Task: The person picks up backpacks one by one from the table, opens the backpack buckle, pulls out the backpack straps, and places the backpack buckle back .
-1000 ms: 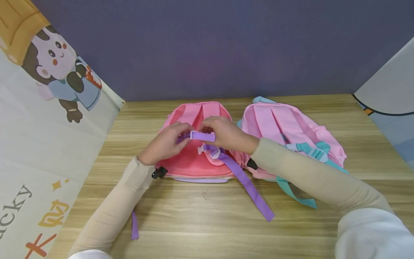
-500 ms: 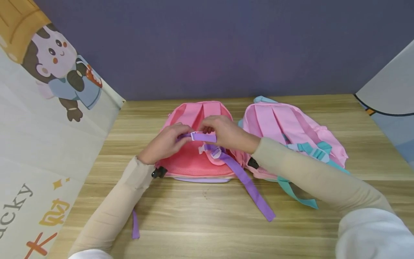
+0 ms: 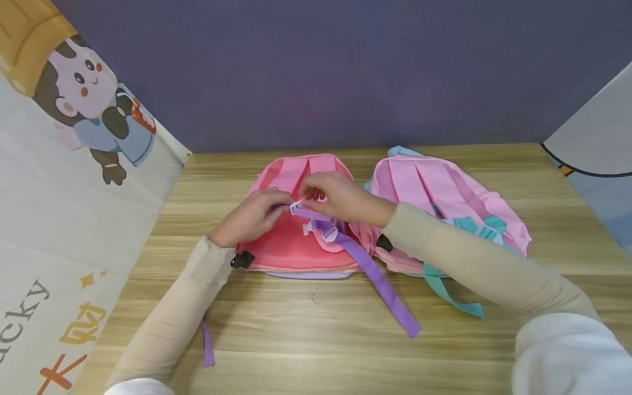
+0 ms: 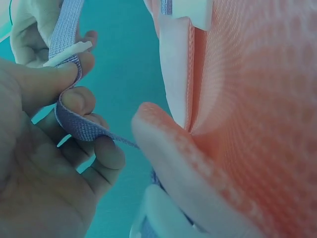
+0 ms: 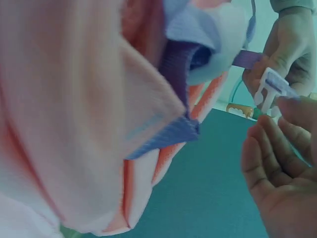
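Observation:
A coral-pink backpack (image 3: 281,249) lies back side up on the table. Over it, my left hand (image 3: 252,216) pinches a purple strap (image 4: 81,129) just behind a white side-release buckle (image 5: 273,82). The strap bends in a loop between the left thumb and fingers. My right hand (image 3: 340,197) has its thumb and fingertips at the buckle's prongs, pinching there. Beyond the buckle, the strap's tail slants down under the right hand. Below the hands, a second purple strap (image 3: 380,282) with white fittings runs across the backpack onto the table.
A light-pink backpack (image 3: 405,181) with teal straps (image 3: 446,291) lies to the right, partly under the right forearm. A purple strap end (image 3: 208,345) hangs out by the left forearm. A dark blue panel (image 3: 345,77) stands behind the wooden table (image 3: 296,334).
The right hand has let go of the strap's tail and shifted slightly up and left to the buckle. The buckle has tilted and the tail now slopes downward. The left hand stays nearly still.

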Demonstrator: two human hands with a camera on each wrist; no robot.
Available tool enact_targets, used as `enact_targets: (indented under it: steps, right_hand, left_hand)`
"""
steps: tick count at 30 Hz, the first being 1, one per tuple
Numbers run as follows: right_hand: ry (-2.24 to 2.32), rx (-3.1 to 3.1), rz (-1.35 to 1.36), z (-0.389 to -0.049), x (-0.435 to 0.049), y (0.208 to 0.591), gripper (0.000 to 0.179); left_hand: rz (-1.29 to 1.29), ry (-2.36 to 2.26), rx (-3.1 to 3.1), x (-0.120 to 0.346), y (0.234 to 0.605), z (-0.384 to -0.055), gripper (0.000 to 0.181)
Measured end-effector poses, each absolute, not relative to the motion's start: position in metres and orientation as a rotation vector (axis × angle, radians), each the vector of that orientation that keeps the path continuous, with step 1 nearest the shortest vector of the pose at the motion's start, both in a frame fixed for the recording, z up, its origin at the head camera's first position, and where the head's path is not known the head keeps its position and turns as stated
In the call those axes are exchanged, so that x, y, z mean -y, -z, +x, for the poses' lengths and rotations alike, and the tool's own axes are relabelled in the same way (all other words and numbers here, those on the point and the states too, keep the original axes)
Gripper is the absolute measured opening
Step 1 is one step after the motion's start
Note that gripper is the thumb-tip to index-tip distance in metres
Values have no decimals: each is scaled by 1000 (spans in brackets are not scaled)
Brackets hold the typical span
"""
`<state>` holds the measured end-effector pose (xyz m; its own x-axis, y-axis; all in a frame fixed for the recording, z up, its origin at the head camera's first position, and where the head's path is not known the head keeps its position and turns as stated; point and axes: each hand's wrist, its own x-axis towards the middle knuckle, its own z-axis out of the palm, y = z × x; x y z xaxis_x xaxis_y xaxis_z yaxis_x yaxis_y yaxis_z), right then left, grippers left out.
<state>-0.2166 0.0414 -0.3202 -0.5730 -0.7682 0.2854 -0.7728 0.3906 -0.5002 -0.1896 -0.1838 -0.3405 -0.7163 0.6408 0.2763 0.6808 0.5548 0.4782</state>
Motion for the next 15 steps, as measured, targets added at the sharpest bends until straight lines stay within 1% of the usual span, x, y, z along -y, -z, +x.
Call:
enact_targets:
  steps: [3,9,15]
  right_hand:
    - [-912,2633,1492,-219,-39,319,15]
    - [-884,2570,1632,-224,-35,315,5]
    - [-863,2601,1616,-226,-38,315,4]
  left_hand:
    - [-1171,872,2721,184,341,-190,16]
    - [-1168,886,2778,185,342,-190,19]
    - [-1117,904,2798,188,343,-194,10]
